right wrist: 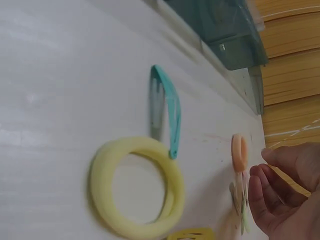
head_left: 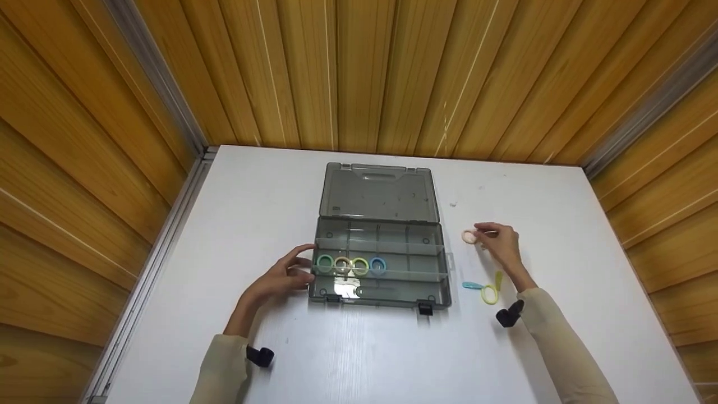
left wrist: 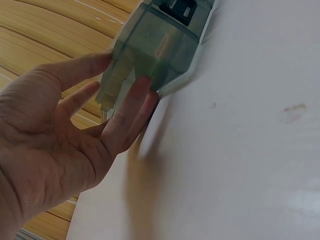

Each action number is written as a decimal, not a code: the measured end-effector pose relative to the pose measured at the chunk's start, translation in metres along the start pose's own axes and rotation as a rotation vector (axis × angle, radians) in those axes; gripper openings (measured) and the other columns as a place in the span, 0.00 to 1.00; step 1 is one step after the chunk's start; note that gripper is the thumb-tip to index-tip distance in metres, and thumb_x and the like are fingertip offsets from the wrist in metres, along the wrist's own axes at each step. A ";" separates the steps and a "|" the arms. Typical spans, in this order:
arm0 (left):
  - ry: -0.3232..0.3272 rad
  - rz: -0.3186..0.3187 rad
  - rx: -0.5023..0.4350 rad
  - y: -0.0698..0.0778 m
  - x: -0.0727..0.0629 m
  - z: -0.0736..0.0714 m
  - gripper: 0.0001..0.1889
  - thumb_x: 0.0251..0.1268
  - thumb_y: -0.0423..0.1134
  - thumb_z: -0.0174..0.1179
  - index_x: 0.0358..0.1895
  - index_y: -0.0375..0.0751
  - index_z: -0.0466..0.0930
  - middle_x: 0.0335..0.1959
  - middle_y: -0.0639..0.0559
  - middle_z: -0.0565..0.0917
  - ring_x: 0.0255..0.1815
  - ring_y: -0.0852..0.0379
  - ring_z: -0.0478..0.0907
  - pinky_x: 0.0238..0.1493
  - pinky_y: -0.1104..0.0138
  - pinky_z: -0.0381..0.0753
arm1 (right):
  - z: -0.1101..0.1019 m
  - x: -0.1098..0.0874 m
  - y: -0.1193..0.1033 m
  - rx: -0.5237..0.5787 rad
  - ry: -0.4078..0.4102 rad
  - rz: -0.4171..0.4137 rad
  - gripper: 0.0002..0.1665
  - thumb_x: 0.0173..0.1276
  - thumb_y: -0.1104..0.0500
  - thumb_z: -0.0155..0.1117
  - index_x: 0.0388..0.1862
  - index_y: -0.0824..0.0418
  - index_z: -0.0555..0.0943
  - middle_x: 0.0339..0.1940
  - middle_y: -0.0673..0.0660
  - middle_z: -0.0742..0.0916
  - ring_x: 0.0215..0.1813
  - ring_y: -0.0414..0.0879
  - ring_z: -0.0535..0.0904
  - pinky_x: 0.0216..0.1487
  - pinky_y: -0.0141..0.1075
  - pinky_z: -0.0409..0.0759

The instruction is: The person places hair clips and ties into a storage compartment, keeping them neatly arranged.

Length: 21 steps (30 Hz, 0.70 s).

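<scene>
On the white table lies a grey translucent compartment box (head_left: 381,289), its lid (head_left: 381,193) folded back. Its middle row holds a green hair tie (head_left: 325,271), a peach one (head_left: 342,272), a yellow one (head_left: 360,274) and a blue one (head_left: 378,273). At the box's left wall, my left hand (head_left: 277,278) rests its fingertips with fingers spread. Off the box's right side, my right hand (head_left: 502,244) has its fingertips right by a peach hair tie (right wrist: 239,152); in the right wrist view a small gap shows between them, and the fingers bend loosely.
Nearer me on the right lie a yellow hair tie (head_left: 489,302), a turquoise hair clip (head_left: 472,285) and a yellow hair clip (head_left: 498,280). More thin clips (right wrist: 233,195) lie beside the peach hair tie. Wood-patterned panels (head_left: 364,73) border the table's back and sides.
</scene>
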<state>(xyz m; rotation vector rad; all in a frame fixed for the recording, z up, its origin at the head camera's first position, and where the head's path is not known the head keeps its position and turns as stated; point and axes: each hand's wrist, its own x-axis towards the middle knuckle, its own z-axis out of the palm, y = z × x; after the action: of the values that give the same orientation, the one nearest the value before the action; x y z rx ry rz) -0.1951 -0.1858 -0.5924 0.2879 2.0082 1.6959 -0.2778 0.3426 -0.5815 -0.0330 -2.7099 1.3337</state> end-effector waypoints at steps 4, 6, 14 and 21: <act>0.000 0.006 0.005 0.001 -0.001 0.001 0.40 0.71 0.33 0.63 0.82 0.49 0.53 0.66 0.27 0.70 0.60 0.40 0.81 0.60 0.54 0.86 | 0.005 -0.001 0.003 -0.027 0.013 -0.009 0.14 0.70 0.68 0.67 0.51 0.75 0.85 0.47 0.74 0.88 0.45 0.60 0.89 0.30 0.15 0.78; 0.000 0.003 0.007 0.000 -0.002 0.001 0.40 0.71 0.33 0.62 0.82 0.49 0.53 0.67 0.27 0.70 0.61 0.40 0.81 0.60 0.55 0.85 | 0.007 -0.002 0.004 -0.041 0.015 -0.010 0.14 0.69 0.68 0.67 0.51 0.75 0.85 0.47 0.75 0.88 0.47 0.65 0.88 0.31 0.14 0.76; -0.002 0.000 -0.008 0.002 -0.002 0.000 0.41 0.71 0.34 0.63 0.82 0.48 0.52 0.68 0.28 0.70 0.60 0.43 0.80 0.61 0.55 0.85 | 0.009 -0.003 0.002 -0.112 -0.020 -0.015 0.15 0.69 0.68 0.67 0.52 0.75 0.84 0.48 0.73 0.88 0.48 0.65 0.86 0.33 0.12 0.72; 0.005 -0.017 -0.008 0.001 -0.001 0.000 0.40 0.71 0.34 0.63 0.82 0.51 0.53 0.67 0.29 0.70 0.60 0.44 0.81 0.60 0.53 0.86 | 0.011 -0.004 -0.004 -0.191 -0.079 0.009 0.14 0.70 0.68 0.65 0.51 0.76 0.84 0.43 0.72 0.88 0.43 0.61 0.86 0.29 0.19 0.74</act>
<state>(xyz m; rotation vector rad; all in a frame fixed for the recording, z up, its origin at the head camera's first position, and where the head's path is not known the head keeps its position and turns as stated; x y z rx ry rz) -0.1943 -0.1859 -0.5909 0.2637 2.0014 1.6951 -0.2753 0.3318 -0.5853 -0.0103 -2.8975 1.0965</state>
